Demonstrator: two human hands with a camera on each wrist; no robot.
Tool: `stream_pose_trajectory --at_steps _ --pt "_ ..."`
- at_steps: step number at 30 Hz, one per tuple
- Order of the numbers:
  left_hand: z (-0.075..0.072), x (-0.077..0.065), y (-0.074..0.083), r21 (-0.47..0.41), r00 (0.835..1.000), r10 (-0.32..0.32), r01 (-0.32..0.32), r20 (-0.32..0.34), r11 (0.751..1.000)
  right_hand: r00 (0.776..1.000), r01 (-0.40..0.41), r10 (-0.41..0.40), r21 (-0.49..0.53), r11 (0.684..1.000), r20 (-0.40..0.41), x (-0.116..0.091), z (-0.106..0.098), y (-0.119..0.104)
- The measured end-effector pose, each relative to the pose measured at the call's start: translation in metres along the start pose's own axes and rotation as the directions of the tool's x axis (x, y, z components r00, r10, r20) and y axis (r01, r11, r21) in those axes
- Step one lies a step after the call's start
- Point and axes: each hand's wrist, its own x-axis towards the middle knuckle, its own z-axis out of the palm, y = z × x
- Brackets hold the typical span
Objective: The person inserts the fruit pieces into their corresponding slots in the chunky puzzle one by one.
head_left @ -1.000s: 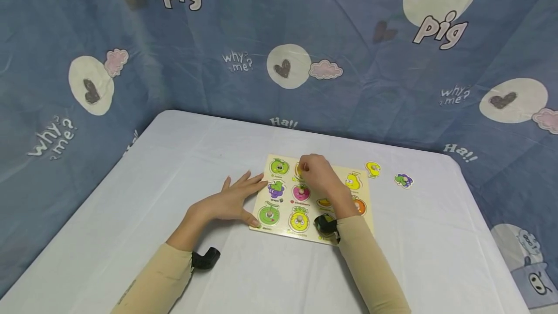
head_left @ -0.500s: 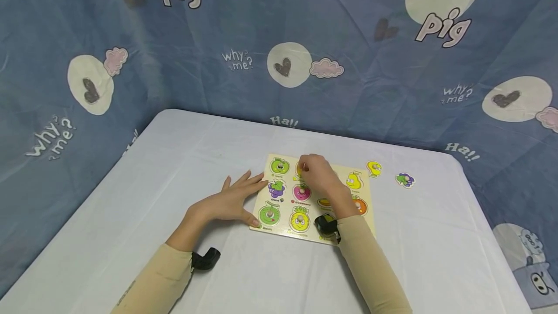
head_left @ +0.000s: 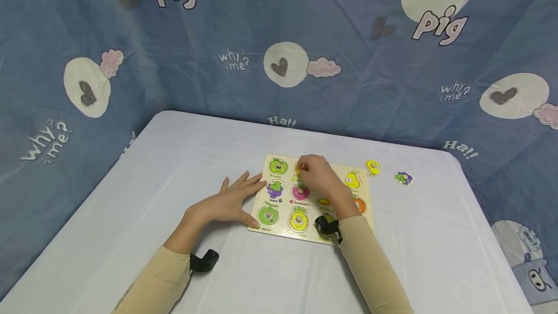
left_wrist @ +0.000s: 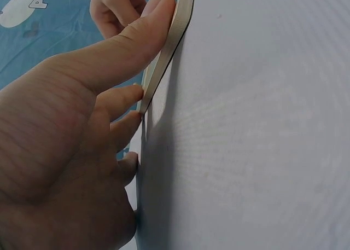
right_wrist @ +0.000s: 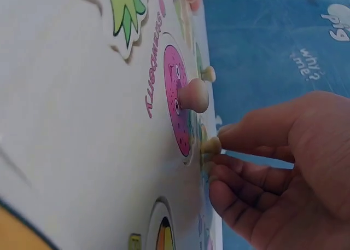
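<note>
A pale wooden peg puzzle board (head_left: 283, 216) with fruit pictures lies on the table. My left hand (head_left: 233, 202) lies along its left edge, fingers spread, the thumb at the near corner and other fingertips at the side. Over the top row, my right hand (head_left: 318, 173) pinches the wooden knob (right_wrist: 212, 146) of a yellow-orange fruit piece (head_left: 297, 167), mostly hidden by the fingers. Just below sits the pink strawberry piece (head_left: 301, 193) with its knob. The apple (head_left: 277, 166), melon (head_left: 268, 215) and pineapple (head_left: 298, 219) pieces are seated in the board. A grape picture (head_left: 274, 189) shows no knob.
Beyond the board's right side lie a loose yellow fruit piece (head_left: 372, 167) and a loose grape piece (head_left: 404, 179). The white-covered table (head_left: 436, 256) ends at a blue patterned cloth (head_left: 370, 101) hung behind it. The right forearm covers part of the board.
Both hands stay in the same places on the board, the right still pinching the knob. The head view has shifted slightly.
</note>
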Motion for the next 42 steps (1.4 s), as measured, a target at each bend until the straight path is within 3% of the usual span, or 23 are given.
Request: stream_pose_trajectory --at_steps 9,18,28,42 --pt "-0.002 0.0 0.002 -0.007 1.0 -0.003 0.003 0.008 1.0 0.999 -0.048 0.048 0.011 0.999 -0.005 -0.002 -0.006 0.001" --pt "0.0 0.0 0.0 0.0 1.0 0.007 -0.007 0.001 1.0 0.999 -0.04 0.04 0.014 0.999 -0.001 -0.007 -0.017 0.002" --pt "0.0 0.001 0.0 0.009 1.0 0.017 -0.017 -0.003 1.0 0.993 -0.098 0.099 0.008 0.995 -0.067 -0.016 -0.035 0.024" --pt "0.001 -0.001 -0.002 0.007 1.0 0.01 -0.01 -0.008 1.0 0.974 -0.204 0.202 -0.008 0.979 -0.099 -0.026 -0.053 0.044"
